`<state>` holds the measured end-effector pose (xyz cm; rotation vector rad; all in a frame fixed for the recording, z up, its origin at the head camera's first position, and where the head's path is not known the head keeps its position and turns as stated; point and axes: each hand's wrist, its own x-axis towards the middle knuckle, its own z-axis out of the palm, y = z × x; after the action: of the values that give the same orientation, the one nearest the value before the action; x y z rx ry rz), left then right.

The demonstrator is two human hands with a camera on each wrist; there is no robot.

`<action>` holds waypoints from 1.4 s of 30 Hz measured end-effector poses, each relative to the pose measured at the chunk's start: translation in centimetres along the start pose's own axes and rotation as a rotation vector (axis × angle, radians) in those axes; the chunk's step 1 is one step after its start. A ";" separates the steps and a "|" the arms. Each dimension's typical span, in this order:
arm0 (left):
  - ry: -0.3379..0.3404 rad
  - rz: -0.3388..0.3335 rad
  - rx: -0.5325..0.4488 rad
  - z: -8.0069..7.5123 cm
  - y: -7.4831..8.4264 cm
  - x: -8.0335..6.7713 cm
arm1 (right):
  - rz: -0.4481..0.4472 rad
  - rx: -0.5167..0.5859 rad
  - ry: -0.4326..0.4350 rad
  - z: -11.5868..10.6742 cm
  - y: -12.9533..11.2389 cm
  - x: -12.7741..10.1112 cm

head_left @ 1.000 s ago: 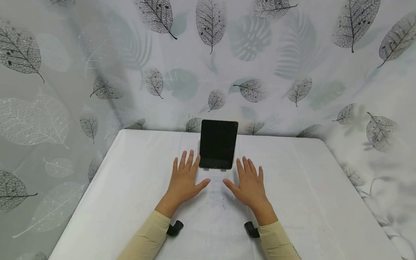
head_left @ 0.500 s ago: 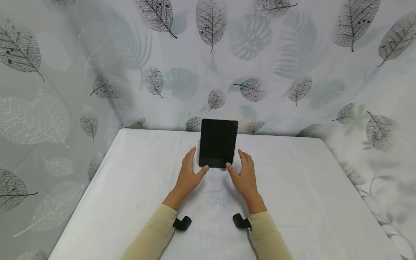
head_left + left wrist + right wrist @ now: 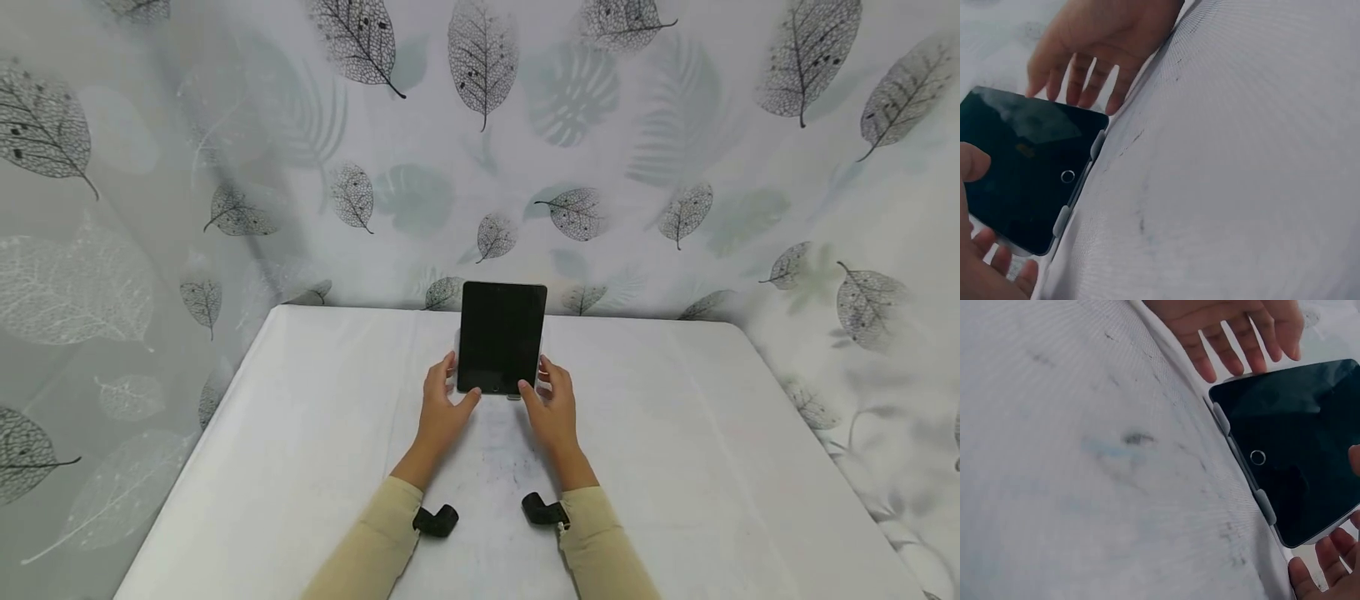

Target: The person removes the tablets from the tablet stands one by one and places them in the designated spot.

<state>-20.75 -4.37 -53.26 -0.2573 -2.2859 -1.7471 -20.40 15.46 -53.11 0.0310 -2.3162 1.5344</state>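
Observation:
A black tablet (image 3: pixel 501 337) with a round home button stands propped up near the table's far edge. Two small grey clips, one of them a lower clip (image 3: pixel 1060 220), hold its bottom edge. My left hand (image 3: pixel 441 412) is at the tablet's lower left corner, thumb near the bottom of the screen and fingers spread along the side. Mirroring it, my right hand (image 3: pixel 553 417) is at the lower right corner. In both wrist views the fingertips lie at or just beside the tablet's edges; whether they touch is hard to tell.
A white cloth covers the table (image 3: pixel 337 433), with faint bluish marks in front of the tablet. Behind it hangs a leaf-patterned curtain (image 3: pixel 420 125). Each wrist carries a black camera mount (image 3: pixel 435 522) over a beige sleeve (image 3: pixel 367 542).
Both hands have risen from palms down beside the tablet and turned inward, closing in on its lower corners. The tablet stays where it was; the head view shifted slightly.

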 end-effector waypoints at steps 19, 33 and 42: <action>-0.007 -0.054 -0.015 0.6 -0.3 0.2 | 0.051 0.147 0.031 0.0 1.0 0.0; -0.047 0.024 -0.004 0.2 -0.8 0.3 | 0.100 0.198 0.107 0.1 0.5 0.3; -0.053 0.080 -0.177 -0.2 -0.8 -0.2 | 0.059 0.233 0.183 -0.1 0.5 0.1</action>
<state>-20.81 -4.77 -54.02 -0.4279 -2.1259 -1.9242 -20.56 15.79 -53.53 -0.1143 -2.0060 1.7515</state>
